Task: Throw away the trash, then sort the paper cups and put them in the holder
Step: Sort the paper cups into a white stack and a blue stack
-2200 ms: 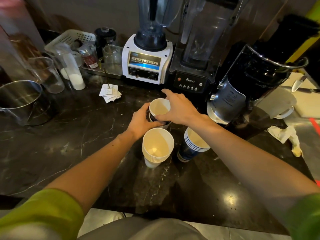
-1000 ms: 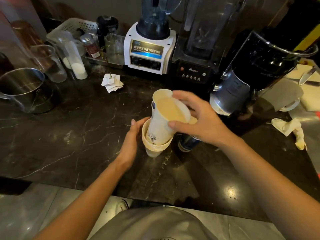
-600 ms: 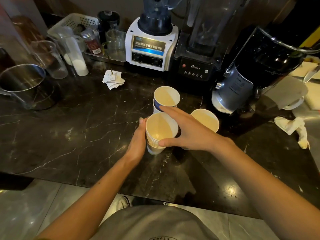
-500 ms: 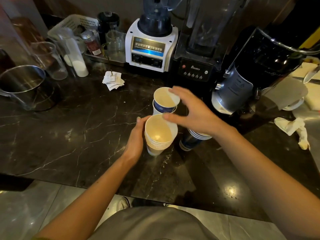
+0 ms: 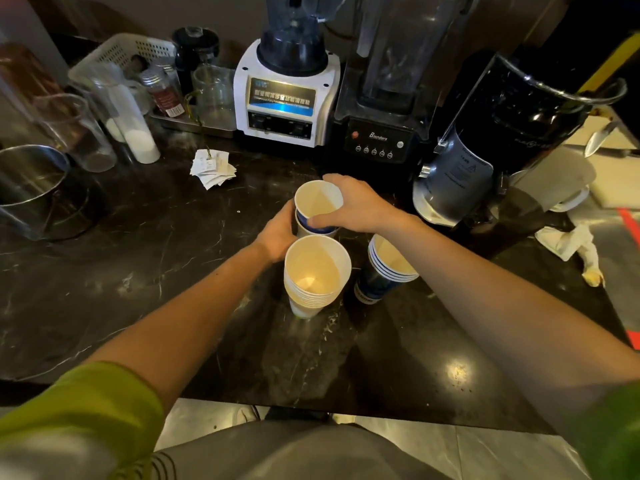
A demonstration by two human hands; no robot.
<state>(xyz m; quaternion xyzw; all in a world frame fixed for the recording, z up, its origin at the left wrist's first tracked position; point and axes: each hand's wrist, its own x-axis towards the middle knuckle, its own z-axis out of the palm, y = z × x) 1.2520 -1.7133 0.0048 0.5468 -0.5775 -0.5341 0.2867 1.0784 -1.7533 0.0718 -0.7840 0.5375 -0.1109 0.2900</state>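
White paper cups, nested into a stack [image 5: 316, 276], stand nearest me on the dark counter [image 5: 138, 271], with a blue stack [image 5: 382, 271] leaning just to their right. Beyond them I see both hands closed on a mixed pile [image 5: 317, 211]: my left hand [image 5: 277, 233] wraps its lower cups, my right hand [image 5: 353, 206] grips the top cup. Its base is hidden behind the white stack. Behind stand two blenders [image 5: 287, 95], their jars cut off.
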